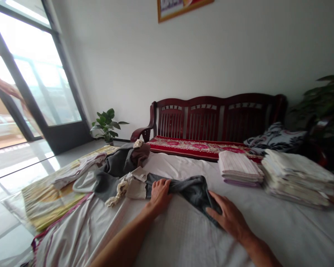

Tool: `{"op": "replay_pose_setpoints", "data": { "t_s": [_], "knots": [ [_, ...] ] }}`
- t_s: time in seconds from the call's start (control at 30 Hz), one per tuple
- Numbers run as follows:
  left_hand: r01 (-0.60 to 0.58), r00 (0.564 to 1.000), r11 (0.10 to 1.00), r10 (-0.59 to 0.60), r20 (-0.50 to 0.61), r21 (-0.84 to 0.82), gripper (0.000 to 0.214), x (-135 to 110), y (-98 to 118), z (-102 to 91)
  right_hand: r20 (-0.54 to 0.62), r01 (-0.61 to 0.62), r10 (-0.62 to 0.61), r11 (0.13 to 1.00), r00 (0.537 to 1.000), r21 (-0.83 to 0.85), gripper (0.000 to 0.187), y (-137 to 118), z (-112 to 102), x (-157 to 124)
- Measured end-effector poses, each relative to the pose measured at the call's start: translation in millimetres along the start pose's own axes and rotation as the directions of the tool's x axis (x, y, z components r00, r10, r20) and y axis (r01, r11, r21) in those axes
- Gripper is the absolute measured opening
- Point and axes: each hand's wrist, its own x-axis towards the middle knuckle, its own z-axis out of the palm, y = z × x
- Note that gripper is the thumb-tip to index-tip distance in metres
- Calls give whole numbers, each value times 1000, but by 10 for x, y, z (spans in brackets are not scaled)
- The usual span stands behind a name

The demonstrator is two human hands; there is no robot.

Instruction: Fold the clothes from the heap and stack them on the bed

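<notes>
A dark grey garment (193, 193) with a beige cuffed end (136, 188) lies crumpled on the white-sheeted surface before me. Near its beige end, my left hand (160, 194) presses down with fingers bent into the grey cloth. My right hand (229, 215) has the garment's right end between its thumb and fingers, where the fabric stands up in a loose fold. The fingertips of both hands are partly hidden by cloth. Left of my left hand, more grey clothing (119, 163) is heaped beside a cream ruffled trim (121, 188).
Folded striped cloths (239, 167) and a taller pile of whitish cloths (295, 178) sit at the right. A yellow patterned cloth (44, 207) covers the left side. Beyond stand a dark red wooden bench (206, 118) and a potted plant (107, 122); a glass door (44, 74) is at left.
</notes>
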Motion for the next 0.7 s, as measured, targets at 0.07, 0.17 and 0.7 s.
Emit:
{"op": "replay_pose_setpoints", "data": {
  "t_s": [0.07, 0.17, 0.7],
  "knots": [
    [-4, 1000, 1000, 4, -3, 10, 43, 21, -90, 12, -30, 54, -55, 998, 998, -46, 55, 14, 73, -6],
    [-3, 997, 999, -1, -75, -47, 33, 45, -164, 21, -132, 44, -47, 999, 990, -26, 45, 54, 164, -4],
    [-305, 951, 913, 304, -48, -270, 49, -98, 46, 170, -439, -457, 621, 780, 650, 427, 75, 639, -298, -8]
  ]
}}
